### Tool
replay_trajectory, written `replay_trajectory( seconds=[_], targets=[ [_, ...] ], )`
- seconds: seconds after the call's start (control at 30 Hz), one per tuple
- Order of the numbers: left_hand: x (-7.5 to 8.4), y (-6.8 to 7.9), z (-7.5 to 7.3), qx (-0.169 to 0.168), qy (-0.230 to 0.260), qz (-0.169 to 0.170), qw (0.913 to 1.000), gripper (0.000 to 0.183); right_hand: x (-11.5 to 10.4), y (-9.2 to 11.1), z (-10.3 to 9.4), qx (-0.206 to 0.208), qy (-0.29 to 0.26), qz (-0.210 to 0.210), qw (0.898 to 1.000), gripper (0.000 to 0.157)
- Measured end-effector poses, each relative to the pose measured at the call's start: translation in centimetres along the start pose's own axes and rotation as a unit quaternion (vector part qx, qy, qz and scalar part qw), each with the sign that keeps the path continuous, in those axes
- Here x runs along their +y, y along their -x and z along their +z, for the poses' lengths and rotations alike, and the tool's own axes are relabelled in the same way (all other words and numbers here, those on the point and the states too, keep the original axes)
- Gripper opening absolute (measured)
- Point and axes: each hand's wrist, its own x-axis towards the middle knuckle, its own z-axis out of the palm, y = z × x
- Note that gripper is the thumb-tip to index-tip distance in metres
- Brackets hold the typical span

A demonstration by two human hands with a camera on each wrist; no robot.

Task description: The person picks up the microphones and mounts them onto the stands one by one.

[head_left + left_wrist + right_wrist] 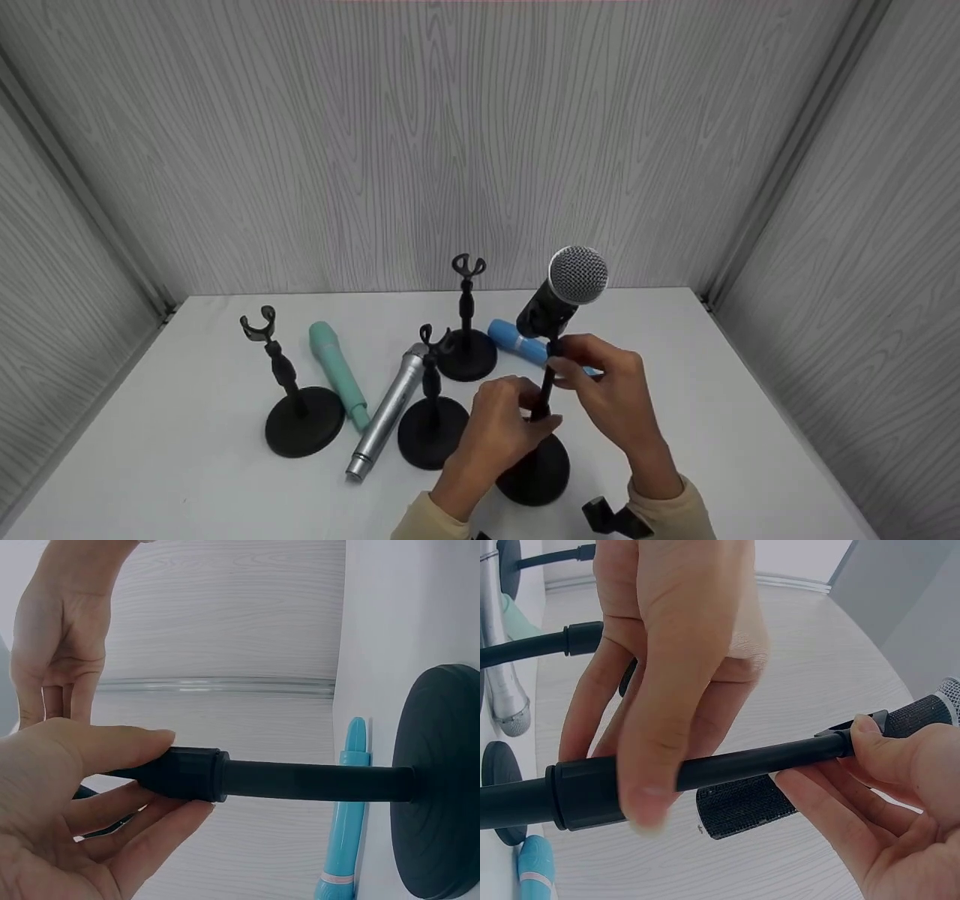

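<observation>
A black microphone (pixel 546 309) with a silver mesh head sits tilted in the clip of a black desk stand (pixel 534 474), whose round base is on the white table. Low on the stand's pole, the thumb and fingers of my left hand (pixel 496 426) grip the thick collar (pixel 184 772). Higher up, just below the clip, my right hand (pixel 613 386) pinches the thin upper pole (pixel 757 765). In the right wrist view the microphone's handle shows behind the pole. A blue microphone (pixel 517 343) lies on the table behind the stand, partly hidden by my right hand.
Three other black stands, with unfilled clips, are on the table: one at left (pixel 304 424), one in the middle (pixel 431 442) and one farther back (pixel 469 358). A green microphone (pixel 337 367) and a silver microphone (pixel 386 416) lie between them. Grey wood-grain walls (pixel 420 150) enclose the table.
</observation>
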Motion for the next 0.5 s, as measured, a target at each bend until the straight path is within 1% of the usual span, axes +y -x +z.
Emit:
replay_trajectory(
  seconds=[0.13,0.3,0.4,0.5],
  targets=[
    [0.0,0.1,0.1,0.005,-0.015,-0.007,0.9999,0.01,-0.1,0.0,0.1,0.004,-0.001,0.005,1.0,0.013],
    [0.2,0.2,0.1,0.002,-0.006,-0.025,0.9997,0.009,-0.8,0.0,0.3,0.002,-0.003,0.015,1.0,0.013],
    [0.4,0.2,0.1,0.003,-0.001,-0.031,0.9995,0.008,-1.2,-0.1,0.3,0.001,-0.006,0.012,1.0,0.013],
    [0.5,0.1,0.1,0.009,-0.001,-0.029,0.9996,0.007,-1.1,-0.1,0.2,0.001,-0.008,0.0,1.0,0.014]
  ],
)
